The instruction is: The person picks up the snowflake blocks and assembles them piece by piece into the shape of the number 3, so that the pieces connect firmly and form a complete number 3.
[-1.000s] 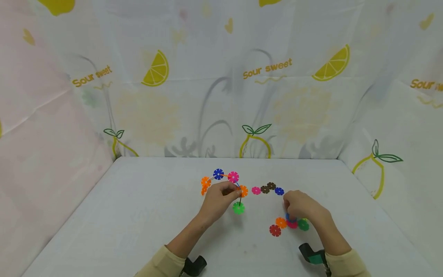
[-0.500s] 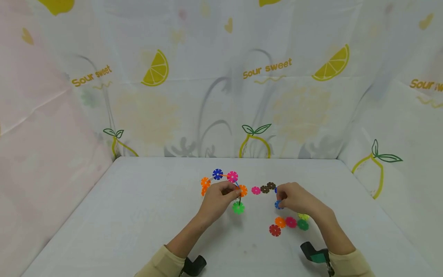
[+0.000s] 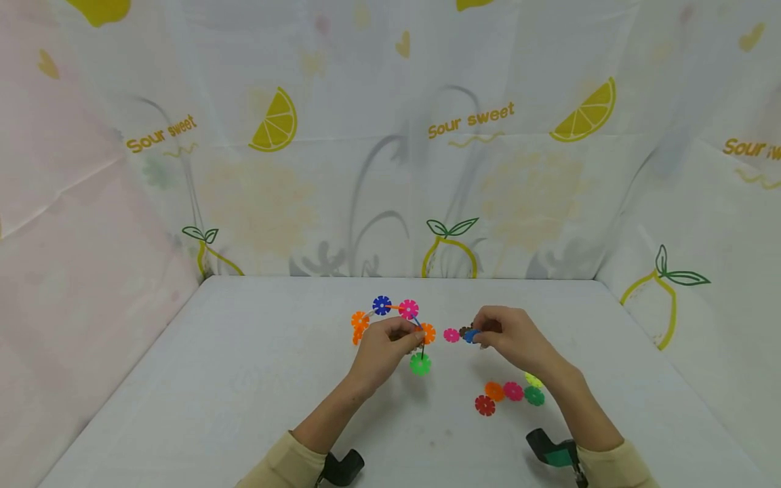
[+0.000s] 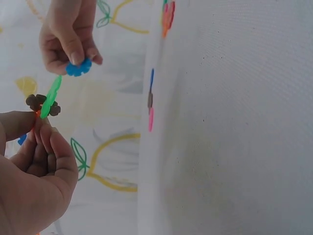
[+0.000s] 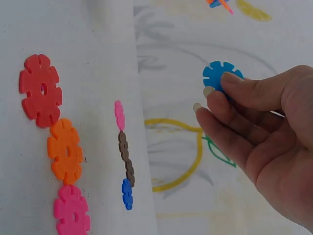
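Observation:
My left hand (image 3: 381, 349) pinches a chain of interlocking plastic snowflake discs and holds it above the table. Its linked discs include a dark blue one (image 3: 382, 305), a pink one (image 3: 409, 309) and an orange one (image 3: 430, 333). At the near end, a bright green disc (image 4: 51, 97) slots into a brown disc (image 4: 34, 102), just beyond my left fingertips. Between thumb and fingers, my right hand (image 3: 518, 339) grips a loose light blue snowflake disc (image 5: 212, 73). That disc is held in the air, to the right of the chain and apart from it.
Behind the right hand lies a row of loose discs: pink (image 3: 451, 335), brown (image 5: 123, 146) and dark blue (image 5: 127, 194). Nearer, red (image 3: 485, 405), orange (image 3: 495, 391), pink (image 3: 514, 391), green (image 3: 534, 396) and yellow (image 3: 533, 379) discs lie on the white table (image 3: 244, 379).
My right hand has lifted the light blue disc from the near group and carried it up and left toward the chain. The left hand has stayed almost still.

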`<action>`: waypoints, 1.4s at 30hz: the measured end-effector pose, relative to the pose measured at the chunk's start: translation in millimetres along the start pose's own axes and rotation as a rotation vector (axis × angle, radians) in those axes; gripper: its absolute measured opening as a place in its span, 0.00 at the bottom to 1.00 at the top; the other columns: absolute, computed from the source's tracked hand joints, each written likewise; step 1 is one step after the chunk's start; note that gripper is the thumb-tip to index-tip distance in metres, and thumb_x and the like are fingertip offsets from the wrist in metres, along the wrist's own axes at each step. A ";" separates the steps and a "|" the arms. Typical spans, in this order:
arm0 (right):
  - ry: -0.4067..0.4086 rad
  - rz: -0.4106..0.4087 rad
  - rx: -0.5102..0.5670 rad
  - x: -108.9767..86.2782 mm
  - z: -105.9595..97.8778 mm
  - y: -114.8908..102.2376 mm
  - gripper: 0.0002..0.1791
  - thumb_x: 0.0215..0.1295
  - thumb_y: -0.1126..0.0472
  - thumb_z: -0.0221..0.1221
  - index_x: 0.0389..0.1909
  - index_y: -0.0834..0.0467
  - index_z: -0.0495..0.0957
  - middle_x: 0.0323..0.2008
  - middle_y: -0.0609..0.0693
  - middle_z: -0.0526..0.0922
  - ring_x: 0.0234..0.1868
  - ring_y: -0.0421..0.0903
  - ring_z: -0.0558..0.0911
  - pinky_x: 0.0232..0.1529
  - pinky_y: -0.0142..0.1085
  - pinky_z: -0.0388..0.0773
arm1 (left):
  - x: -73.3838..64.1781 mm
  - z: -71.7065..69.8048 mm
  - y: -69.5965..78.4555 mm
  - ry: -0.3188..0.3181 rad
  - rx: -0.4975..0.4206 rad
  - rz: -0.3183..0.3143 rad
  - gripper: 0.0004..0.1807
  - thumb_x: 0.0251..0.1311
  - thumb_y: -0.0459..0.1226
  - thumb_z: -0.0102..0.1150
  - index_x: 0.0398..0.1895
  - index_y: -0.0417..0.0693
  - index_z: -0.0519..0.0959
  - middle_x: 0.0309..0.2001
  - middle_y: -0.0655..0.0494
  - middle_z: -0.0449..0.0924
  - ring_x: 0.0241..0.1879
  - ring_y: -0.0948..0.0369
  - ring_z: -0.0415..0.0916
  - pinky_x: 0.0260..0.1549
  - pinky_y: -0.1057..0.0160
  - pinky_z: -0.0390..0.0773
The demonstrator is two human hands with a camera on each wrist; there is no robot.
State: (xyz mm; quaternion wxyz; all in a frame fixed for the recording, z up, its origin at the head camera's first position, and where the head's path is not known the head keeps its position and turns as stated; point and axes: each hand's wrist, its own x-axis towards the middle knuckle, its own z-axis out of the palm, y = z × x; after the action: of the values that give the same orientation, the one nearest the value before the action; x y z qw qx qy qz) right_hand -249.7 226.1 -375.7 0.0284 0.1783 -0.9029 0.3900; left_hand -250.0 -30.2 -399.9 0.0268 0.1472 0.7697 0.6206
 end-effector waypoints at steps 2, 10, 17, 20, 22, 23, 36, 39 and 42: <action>0.024 -0.020 0.019 -0.1 1.3 -2.2 0.05 0.62 0.70 0.63 0.35 0.57 0.80 0.31 0.49 0.84 0.32 0.48 0.83 0.38 0.29 0.82 | -0.2 0.2 0.4 -0.005 -0.011 0.004 0.08 0.63 0.42 0.63 0.34 0.47 0.84 0.35 0.52 0.87 0.42 0.46 0.82 0.42 0.62 0.80; 0.069 -0.087 0.091 -0.3 7.0 -10.0 0.06 0.63 0.69 0.64 0.35 0.54 0.81 0.31 0.49 0.85 0.32 0.42 0.85 0.41 0.29 0.83 | -0.2 1.5 -1.9 -0.046 -0.021 0.005 0.10 0.64 0.42 0.63 0.35 0.44 0.84 0.35 0.50 0.87 0.39 0.55 0.83 0.43 0.65 0.81; 0.106 -0.156 0.123 -0.3 10.7 -13.6 0.07 0.62 0.71 0.63 0.34 0.55 0.82 0.31 0.49 0.85 0.31 0.39 0.84 0.40 0.29 0.83 | -1.7 3.2 -0.3 -0.098 -0.028 -0.012 0.10 0.64 0.42 0.62 0.37 0.45 0.84 0.35 0.51 0.87 0.42 0.49 0.84 0.43 0.65 0.81; 0.099 -0.172 0.128 -0.8 12.3 -16.2 0.07 0.62 0.70 0.64 0.34 0.54 0.81 0.31 0.50 0.84 0.32 0.40 0.85 0.40 0.30 0.84 | -2.4 4.1 0.3 -0.109 -0.032 -0.012 0.09 0.64 0.42 0.62 0.37 0.45 0.84 0.35 0.51 0.88 0.42 0.50 0.84 0.44 0.64 0.82; 0.090 -0.180 0.133 -0.9 13.6 -17.9 0.06 0.63 0.69 0.64 0.34 0.53 0.81 0.32 0.51 0.84 0.32 0.41 0.85 0.40 0.30 0.84 | -2.6 4.7 0.7 -0.112 -0.035 -0.010 0.09 0.64 0.42 0.63 0.37 0.45 0.84 0.36 0.51 0.88 0.41 0.50 0.84 0.44 0.63 0.82; 0.085 -0.187 0.137 -0.9 14.1 -18.6 0.06 0.63 0.68 0.64 0.34 0.53 0.81 0.32 0.51 0.84 0.32 0.41 0.85 0.40 0.30 0.84 | -2.7 4.9 0.8 -0.114 -0.036 -0.008 0.09 0.64 0.42 0.63 0.37 0.45 0.84 0.36 0.50 0.88 0.41 0.50 0.84 0.44 0.63 0.82; 0.038 -0.268 0.254 -0.1 18.1 -23.4 0.07 0.62 0.73 0.63 0.34 0.57 0.81 0.33 0.54 0.84 0.34 0.41 0.86 0.42 0.35 0.86 | -3.4 7.1 1.8 -0.127 -0.047 -0.008 0.08 0.64 0.39 0.62 0.35 0.44 0.84 0.35 0.50 0.86 0.37 0.55 0.82 0.45 0.55 0.83; 0.032 -0.270 0.259 -0.1 19.2 -23.9 0.07 0.62 0.74 0.62 0.33 0.58 0.81 0.33 0.53 0.84 0.34 0.41 0.86 0.42 0.35 0.86 | -3.2 7.4 1.1 -0.132 -0.046 -0.008 0.08 0.64 0.39 0.62 0.35 0.44 0.84 0.34 0.50 0.86 0.36 0.59 0.81 0.47 0.49 0.83; 0.046 -0.280 0.243 -0.1 20.7 -24.0 0.08 0.62 0.74 0.62 0.31 0.58 0.81 0.31 0.52 0.85 0.33 0.40 0.87 0.41 0.34 0.86 | -3.2 6.9 0.8 -0.137 -0.041 -0.008 0.08 0.64 0.40 0.62 0.35 0.44 0.84 0.34 0.50 0.86 0.36 0.60 0.81 0.47 0.49 0.83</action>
State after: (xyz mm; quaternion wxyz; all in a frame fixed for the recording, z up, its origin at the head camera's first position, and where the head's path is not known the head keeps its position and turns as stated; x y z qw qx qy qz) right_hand -239.5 196.1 -373.4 0.0812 0.2952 -0.8147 0.4924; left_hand -245.3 -24.3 -401.1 0.0848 0.1856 0.7539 0.6245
